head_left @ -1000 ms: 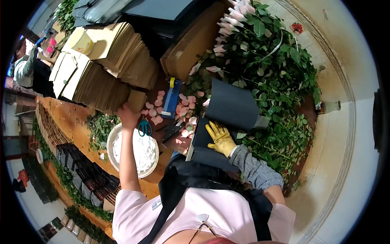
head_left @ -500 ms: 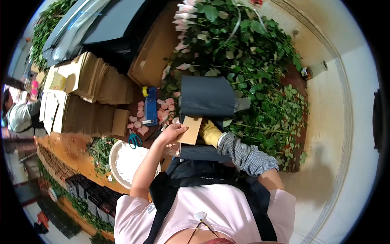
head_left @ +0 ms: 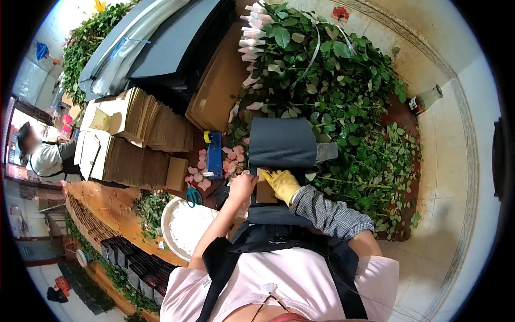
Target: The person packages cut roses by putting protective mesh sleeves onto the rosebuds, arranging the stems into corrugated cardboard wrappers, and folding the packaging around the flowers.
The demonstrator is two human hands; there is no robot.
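A small brown cardboard piece [head_left: 266,191] lies low in the gap between two ribbed dark grey rolls or pads, the larger one [head_left: 283,142] above and the smaller one [head_left: 276,215] below. My right hand [head_left: 283,185], in a yellow glove under a checked sleeve, rests on the cardboard with its fingers stretched out. Bare, my left hand [head_left: 243,188] is at the cardboard's left edge, fingers curled together. What those fingers pinch, if anything, is hidden. Pink petals [head_left: 233,156] and a blue tape dispenser [head_left: 214,155] lie just beyond it.
Leafy rose stems [head_left: 343,107] cover the right side, with wrapped pink heads [head_left: 252,43] at the top. Cardboard stacks [head_left: 145,161], teal scissors [head_left: 193,197] and a white-filled tub [head_left: 188,228] stand left. A bottle [head_left: 426,100] is far right; a person [head_left: 48,155] works far left.
The cardboard has gone from tilted in my left hand down into the gap between the grey pads. My gloved right hand now lies on top of it. The whole view has shifted slightly.
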